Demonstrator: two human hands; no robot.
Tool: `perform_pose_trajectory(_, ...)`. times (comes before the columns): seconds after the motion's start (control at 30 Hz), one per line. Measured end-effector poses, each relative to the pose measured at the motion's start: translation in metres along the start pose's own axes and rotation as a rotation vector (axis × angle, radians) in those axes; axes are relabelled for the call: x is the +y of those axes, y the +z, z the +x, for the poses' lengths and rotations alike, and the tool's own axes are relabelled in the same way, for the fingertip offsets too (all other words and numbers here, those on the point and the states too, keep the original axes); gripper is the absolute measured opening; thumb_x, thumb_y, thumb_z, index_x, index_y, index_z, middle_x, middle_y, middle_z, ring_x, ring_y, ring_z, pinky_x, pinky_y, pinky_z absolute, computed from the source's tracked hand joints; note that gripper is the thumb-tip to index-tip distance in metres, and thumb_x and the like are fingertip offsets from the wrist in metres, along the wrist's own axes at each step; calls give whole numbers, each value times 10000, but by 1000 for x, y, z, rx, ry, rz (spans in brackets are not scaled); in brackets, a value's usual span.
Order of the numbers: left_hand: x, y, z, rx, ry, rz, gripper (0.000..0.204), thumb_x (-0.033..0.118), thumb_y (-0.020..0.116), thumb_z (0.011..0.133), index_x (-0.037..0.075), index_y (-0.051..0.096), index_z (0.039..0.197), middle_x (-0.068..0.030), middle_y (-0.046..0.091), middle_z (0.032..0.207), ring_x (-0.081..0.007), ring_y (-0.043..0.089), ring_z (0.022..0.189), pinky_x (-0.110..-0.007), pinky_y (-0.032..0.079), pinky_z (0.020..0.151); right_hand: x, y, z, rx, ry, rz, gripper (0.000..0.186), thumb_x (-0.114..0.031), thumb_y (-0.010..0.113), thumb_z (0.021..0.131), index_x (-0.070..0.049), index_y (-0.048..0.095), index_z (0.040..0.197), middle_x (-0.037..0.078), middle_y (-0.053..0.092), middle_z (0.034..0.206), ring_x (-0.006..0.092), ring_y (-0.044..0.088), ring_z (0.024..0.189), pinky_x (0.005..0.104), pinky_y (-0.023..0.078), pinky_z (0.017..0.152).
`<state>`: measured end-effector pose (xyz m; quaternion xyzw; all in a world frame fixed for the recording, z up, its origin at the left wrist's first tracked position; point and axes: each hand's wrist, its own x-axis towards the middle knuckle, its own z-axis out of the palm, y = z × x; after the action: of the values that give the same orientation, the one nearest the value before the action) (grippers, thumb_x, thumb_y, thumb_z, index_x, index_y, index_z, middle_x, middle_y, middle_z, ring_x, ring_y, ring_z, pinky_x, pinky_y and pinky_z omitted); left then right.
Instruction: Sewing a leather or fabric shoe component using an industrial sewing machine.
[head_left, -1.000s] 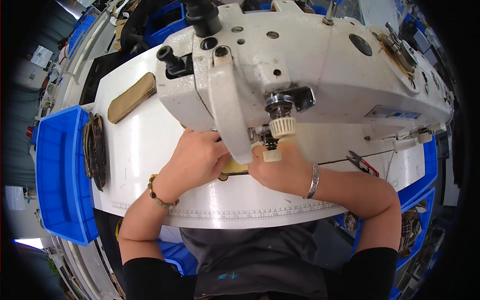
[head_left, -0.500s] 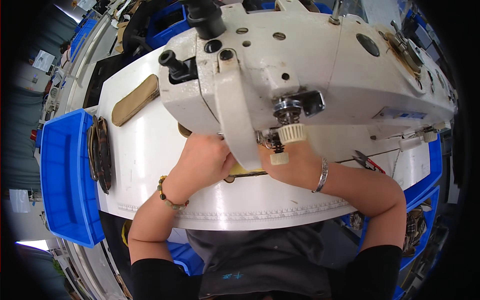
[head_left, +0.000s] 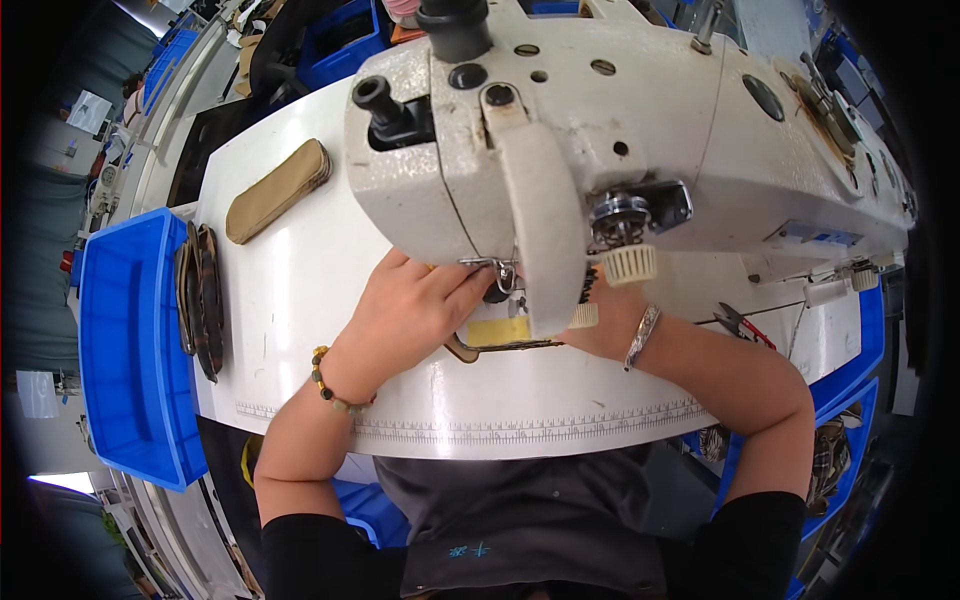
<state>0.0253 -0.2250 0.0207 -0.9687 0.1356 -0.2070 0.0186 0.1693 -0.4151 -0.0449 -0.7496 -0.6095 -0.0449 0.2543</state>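
The white sewing machine [head_left: 450, 180] stands over a tan piece [head_left: 462, 350] with a yellow strip [head_left: 497, 330] along it, at the metal presser foot [head_left: 505, 275]. My left hand [head_left: 410, 310], with a bead bracelet, is closed on that piece, its bent fingers pressed together beside the foot, fingertips partly hidden. My right hand [head_left: 610, 320], with a silver bangle, is at the piece's right, its fingers hidden behind the machine's arm and knobs. A stack of tan padded pieces [head_left: 275, 190] lies at the back left of the white tabletop [head_left: 300, 320].
A blue bin [head_left: 135, 350] sits left of the tabletop beside folded dark plaid pieces [head_left: 205, 300]. Red-handled snips [head_left: 745, 330] lie to the right. More blue bins [head_left: 335, 40] stand at the back, and one with plaid material [head_left: 835, 460] is below right.
The machine's head appears further right in the view. My left hand's fingers have shifted toward the presser foot, and more of the yellow strip and the metal foot shows between my hands.
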Motion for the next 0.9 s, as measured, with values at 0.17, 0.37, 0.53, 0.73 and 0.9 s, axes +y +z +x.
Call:
perform_pose_trajectory(0.17,-1,-5,2,-43,-72,-71,298,136,731,626,121,714,923,27,669,848,-172,647,856,-371,472,888,4,8,0,-92,8,-19,167,-241,712,678,-81,706,630,96,656,657,272,663,629,405,500,600)
perform_pose_trajectory(0.37,3,-9,4,-70,-137,-111,342,132,727,617,142,713,959,29,678,842,-187,652,854,-430,426,950,1,-4,3,-106,-17,-35,171,-244,736,666,-77,711,640,96,669,681,274,668,652,405,500,623)
perform_pose_trajectory(0.53,3,-3,2,-4,-79,-143,314,123,735,631,142,721,944,27,684,828,-194,656,849,-413,436,936,4,4,2,-144,21,7,170,-229,720,677,-62,705,647,116,666,666,297,664,645,415,503,625)
perform_pose_trajectory(0.73,0,0,4,-50,-92,-67,261,109,735,659,136,716,918,11,675,808,-191,655,842,-362,468,841,-8,0,1,-76,121,127,193,-220,691,730,-40,688,659,159,666,673,337,659,639,430,529,633)
perform_pose_trajectory(0.9,4,-5,6,-101,-160,-144,281,97,727,653,120,721,933,-7,686,846,-217,656,873,-365,464,854,-14,-6,-2,-17,87,146,229,-220,672,782,-20,664,669,172,662,672,347,656,627,433,536,620)
